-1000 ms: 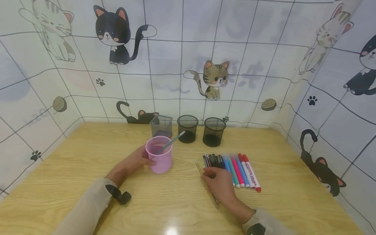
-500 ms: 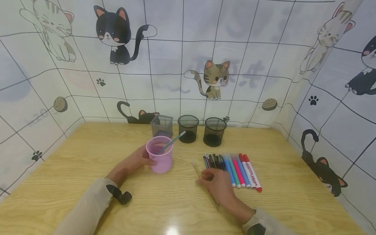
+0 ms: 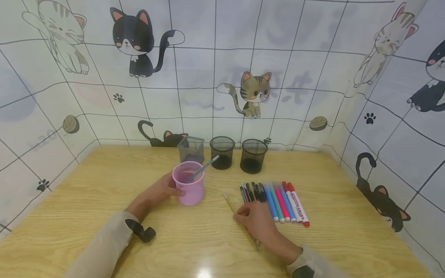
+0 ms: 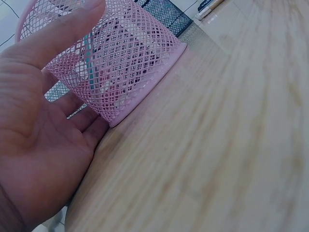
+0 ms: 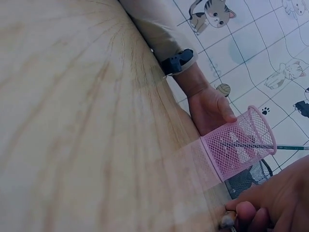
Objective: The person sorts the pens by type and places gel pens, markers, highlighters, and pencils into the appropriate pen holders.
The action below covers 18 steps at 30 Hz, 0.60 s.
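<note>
My left hand (image 3: 158, 191) grips the side of the pink mesh cup (image 3: 192, 193), which stands upright on the table. A teal pencil (image 3: 209, 162) leans inside it, its white end above the rim. In the left wrist view the thumb and fingers curl round the cup (image 4: 120, 53). To the right, my right hand (image 3: 259, 222) pinches a yellow pencil (image 3: 230, 203) low over the table between thumb and fingers; the pencil slants, one end pointing toward the cup. In the right wrist view the right hand (image 5: 277, 203) shows at the lower right corner, its fingertips partly cut off.
Dark pens (image 3: 255, 191), coloured markers (image 3: 281, 204) and red-capped markers (image 3: 297, 204) lie in a row beside the right hand. Behind the cup stand a square grey mesh holder (image 3: 196, 150) and two round black mesh holders (image 3: 221, 152), near the cat-patterned wall covering (image 3: 198, 65).
The far end of the yellow pencil has swung left and slightly nearer, and the right thumb and fingertips have shifted a little left. The left hand and the pink cup have stayed put.
</note>
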### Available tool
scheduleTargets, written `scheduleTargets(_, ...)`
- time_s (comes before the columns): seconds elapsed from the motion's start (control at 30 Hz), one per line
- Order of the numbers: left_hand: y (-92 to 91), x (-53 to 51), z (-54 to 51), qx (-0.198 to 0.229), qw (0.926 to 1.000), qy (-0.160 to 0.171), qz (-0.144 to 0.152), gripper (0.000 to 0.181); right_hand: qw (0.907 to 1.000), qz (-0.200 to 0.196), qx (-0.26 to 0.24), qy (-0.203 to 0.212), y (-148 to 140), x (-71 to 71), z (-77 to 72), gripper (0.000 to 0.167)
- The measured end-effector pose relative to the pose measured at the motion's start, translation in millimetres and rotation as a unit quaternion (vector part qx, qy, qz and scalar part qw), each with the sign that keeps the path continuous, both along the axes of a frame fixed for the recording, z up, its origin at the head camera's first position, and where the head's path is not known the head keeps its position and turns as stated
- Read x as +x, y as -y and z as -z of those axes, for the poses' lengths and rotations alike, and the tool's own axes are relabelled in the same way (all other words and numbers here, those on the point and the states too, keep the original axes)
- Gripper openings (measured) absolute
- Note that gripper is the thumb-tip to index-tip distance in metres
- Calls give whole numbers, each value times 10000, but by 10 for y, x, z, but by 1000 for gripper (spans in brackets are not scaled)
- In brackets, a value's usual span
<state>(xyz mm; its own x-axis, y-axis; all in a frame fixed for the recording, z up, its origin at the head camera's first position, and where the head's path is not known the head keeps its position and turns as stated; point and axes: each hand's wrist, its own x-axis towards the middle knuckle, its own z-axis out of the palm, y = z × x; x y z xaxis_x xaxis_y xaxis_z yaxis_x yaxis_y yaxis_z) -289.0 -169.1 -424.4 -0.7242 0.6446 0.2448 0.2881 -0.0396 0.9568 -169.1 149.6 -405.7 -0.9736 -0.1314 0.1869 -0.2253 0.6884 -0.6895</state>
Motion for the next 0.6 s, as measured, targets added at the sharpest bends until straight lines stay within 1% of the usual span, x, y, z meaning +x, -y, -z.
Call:
scheduleTargets(0.13, -8, -5, -7, 35, 10000, -57, 61, 82, 9999, 2, -94, 88, 1, 5, -9, 7)
scheduleTargets(0.23, -12, -2, -2, 70, 9999, -43, 74, 83, 9990, 27, -335, 298, -6, 3, -10, 6)
scheduleTargets(0.3, -17, 3, -2, 75, 9999, -38, 61, 83, 9973, 54, -563, 472, -17, 5, -37, 5)
scheduleTargets(0.37, -21, 9, -9, 57, 10000, -34, 48, 83, 9946, 127, -820, 619, -32, 5, -80, 5)
scheduleTargets(0.5, -19, 1, -11, 61, 9999, -64, 51, 82, 9914, 351, -1088, 637, -61, -28, -178, 7)
scheduleTargets(0.6, -6, -6, 1, 94, 9999, -76, 61, 82, 9867, 537, -1382, 669, -75, -77, -226, 9)
